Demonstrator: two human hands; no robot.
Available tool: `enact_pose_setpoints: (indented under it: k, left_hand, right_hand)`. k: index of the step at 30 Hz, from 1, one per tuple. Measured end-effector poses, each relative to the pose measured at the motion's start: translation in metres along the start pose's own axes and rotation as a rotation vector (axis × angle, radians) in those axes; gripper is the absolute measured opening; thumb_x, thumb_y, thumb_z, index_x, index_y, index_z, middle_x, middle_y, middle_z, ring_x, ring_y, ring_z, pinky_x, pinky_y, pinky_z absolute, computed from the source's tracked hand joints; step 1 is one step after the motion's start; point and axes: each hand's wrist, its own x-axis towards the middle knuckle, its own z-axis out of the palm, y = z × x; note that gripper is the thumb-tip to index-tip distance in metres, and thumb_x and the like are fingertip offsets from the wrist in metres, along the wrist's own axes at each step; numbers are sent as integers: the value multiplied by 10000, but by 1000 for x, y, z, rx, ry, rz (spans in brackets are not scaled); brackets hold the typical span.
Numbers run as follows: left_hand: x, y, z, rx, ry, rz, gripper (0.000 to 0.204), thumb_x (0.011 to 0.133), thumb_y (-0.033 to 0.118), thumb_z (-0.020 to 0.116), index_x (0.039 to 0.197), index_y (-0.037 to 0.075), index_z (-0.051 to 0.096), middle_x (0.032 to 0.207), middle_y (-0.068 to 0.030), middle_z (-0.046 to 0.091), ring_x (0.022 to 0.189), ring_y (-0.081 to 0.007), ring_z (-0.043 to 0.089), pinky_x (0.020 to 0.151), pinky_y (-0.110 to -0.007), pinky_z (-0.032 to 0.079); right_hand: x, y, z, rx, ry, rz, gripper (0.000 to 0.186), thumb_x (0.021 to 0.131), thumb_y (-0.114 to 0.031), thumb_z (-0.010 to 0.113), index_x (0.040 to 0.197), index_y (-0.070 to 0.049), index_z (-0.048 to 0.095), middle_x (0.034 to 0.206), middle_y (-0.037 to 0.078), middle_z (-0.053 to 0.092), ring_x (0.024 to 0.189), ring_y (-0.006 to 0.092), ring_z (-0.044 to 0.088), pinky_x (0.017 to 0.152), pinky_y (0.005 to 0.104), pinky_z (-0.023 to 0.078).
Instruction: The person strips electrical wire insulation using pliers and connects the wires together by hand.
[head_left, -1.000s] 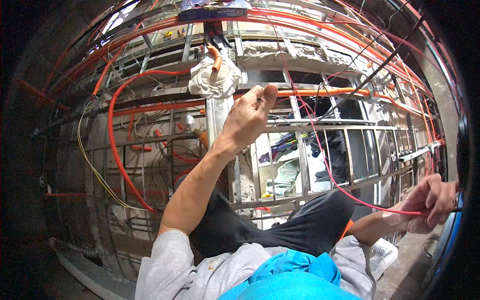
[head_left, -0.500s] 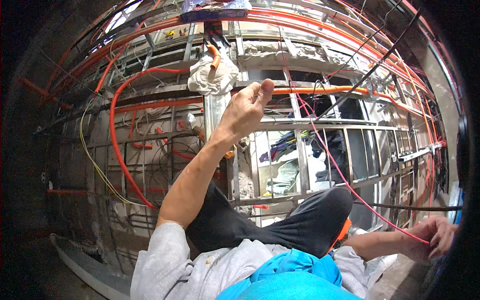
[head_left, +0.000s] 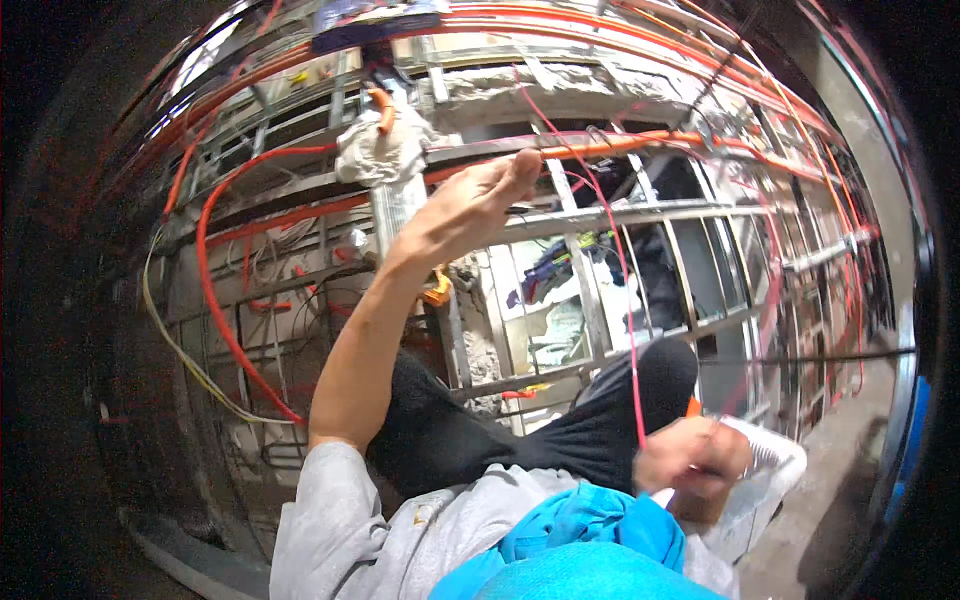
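My left hand (head_left: 485,195) is raised with its fingers curled closed, just in front of an orange conduit (head_left: 635,142) running across the metal frame. What it grips is hidden. My right hand (head_left: 690,455) is low at the right beside my dark-trousered knee, blurred and closed on a thin pink wire (head_left: 626,280) that runs up past the conduit. A white cloth bundle (head_left: 370,150) with a short orange pipe end (head_left: 383,110) on it sits on an upright metal channel above and left of my left hand.
A red hose (head_left: 208,255) loops at the left beside pale wires (head_left: 175,350). Metal studs and rails (head_left: 590,300) form a grid before me, with clothing (head_left: 555,335) behind. A blue package (head_left: 370,25) lies at the top. Several orange conduits cross the upper area.
My right hand has swept inward from the far right, pulling the pink wire more upright. My left hand has shifted slightly left and up. The view has tilted and blurred.
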Motion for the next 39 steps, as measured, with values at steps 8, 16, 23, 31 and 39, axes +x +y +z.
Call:
enact_pose_setpoints:
  k: [8,16,23,31,39]
  left_hand:
    - [-10,-6,20,-45,-161,81,695,1004,699,530,1074,28,697,836,4,570,806,-91,531,736,-272,470]
    - [-18,3,39,-68,-246,74,638,900,619,749,1048,-1,734,862,-54,690,811,-119,611,724,-293,477]
    - [-24,18,52,187,-242,41,411,888,394,823,1065,41,708,748,-12,617,699,-93,548,633,-309,463]
    - [-27,6,85,540,-4,362,198,961,266,706,983,75,662,705,-158,677,694,-355,701,643,-477,522]
    - [-19,-10,84,527,-27,455,140,899,88,674,1039,86,661,833,-157,711,752,-358,702,702,-465,545]
  right_hand:
    - [66,57,2,-760,-382,357,282,995,-103,582,1263,-17,589,1154,176,665,1019,403,680,830,489,556]
    - [85,112,6,-964,-548,568,217,827,-53,606,1003,65,649,916,279,704,877,458,708,759,541,570]
    - [65,179,10,-1060,-613,734,473,974,-118,450,1428,-42,556,1390,212,602,1185,404,660,970,496,553]
    - [64,179,19,-1159,-589,551,434,998,-175,467,1404,-102,602,1266,173,671,1037,384,721,816,517,600]
    - [91,61,-33,-1248,-88,263,177,868,-127,700,1018,-32,706,1022,157,711,907,342,708,758,470,578]
